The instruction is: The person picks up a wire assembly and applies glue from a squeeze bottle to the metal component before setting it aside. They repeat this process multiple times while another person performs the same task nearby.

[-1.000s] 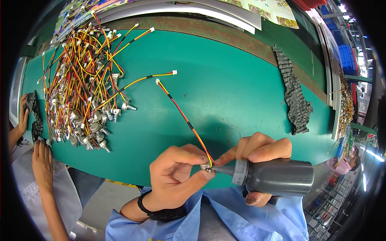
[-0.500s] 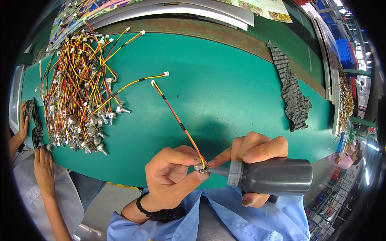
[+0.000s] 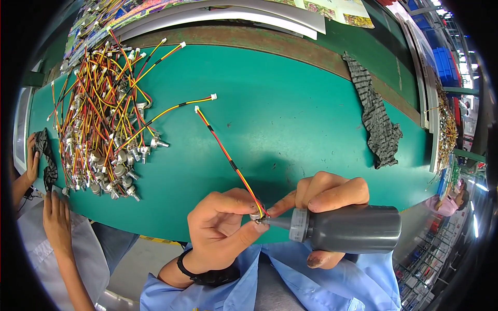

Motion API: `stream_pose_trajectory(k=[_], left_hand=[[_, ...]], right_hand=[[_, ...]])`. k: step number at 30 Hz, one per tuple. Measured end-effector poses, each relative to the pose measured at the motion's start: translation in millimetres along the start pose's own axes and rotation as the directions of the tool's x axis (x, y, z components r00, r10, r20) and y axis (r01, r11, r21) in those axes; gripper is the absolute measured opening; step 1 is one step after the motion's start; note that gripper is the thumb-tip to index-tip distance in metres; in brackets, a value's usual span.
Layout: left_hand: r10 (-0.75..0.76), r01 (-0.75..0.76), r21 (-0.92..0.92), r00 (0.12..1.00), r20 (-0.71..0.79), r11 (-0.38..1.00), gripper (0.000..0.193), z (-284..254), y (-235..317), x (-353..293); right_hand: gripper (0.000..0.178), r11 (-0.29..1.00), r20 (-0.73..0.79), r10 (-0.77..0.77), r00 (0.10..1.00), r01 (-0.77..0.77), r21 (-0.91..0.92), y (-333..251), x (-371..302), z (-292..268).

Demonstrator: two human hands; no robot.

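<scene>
Green mat (image 3: 295, 114) | gap between wire heap (image 3: 98, 119), cloth (image 3: 377, 119) | hands (image 3: 220, 223), bottle (image 3: 358, 229) at near edge

green tabletop (image 3: 311, 114) | pale floor (image 3: 145, 262) | racks (image 3: 428, 267), lower right | lit tube light (image 3: 475, 227), far right

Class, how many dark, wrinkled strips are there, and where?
2. The first strip lies on the right of the green table, beyond the right hand; the second strip is at its left edge, by a co-worker's hand. More could hide under the wires.
</scene>
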State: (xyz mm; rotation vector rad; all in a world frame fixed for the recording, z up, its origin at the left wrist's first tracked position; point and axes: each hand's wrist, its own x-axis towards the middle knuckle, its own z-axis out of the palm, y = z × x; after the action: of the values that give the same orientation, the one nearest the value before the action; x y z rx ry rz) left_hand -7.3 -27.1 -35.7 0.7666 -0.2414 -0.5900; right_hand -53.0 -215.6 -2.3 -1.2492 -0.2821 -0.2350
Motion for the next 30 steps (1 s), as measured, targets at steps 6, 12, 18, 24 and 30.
stream_pose_trajectory(k=[6,12,18,24,30], left_hand=[[0.012,-0.013,0.021,1.0,0.015,1.0,0.032,-3,-1,0],[-0.017,0.017,-0.015,1.0,0.003,1.0,0.031,-2,-1,-2],[0.008,-0.125,0.683,0.985,0.172,0.72,0.031,45,43,19],[-0.092,0.033,0.431,0.989,0.117,0.902,0.031,10,17,6],[-0.095,0.096,-0.074,0.995,0.027,0.993,0.029,-4,3,0]], right_hand=[[0.066,0.999,-0.009,-0.02,1.0,0.02,0.027,3,-1,1],[0.064,0.999,-0.016,-0.009,1.0,0.009,0.037,2,-2,0],[0.059,0.998,-0.042,-0.014,0.999,0.016,0.054,3,-3,1],[0.061,0.996,-0.068,0.002,0.998,0.004,0.088,5,-2,1],[0.061,0.995,-0.097,-0.009,0.995,0.018,0.1,8,-5,3]])
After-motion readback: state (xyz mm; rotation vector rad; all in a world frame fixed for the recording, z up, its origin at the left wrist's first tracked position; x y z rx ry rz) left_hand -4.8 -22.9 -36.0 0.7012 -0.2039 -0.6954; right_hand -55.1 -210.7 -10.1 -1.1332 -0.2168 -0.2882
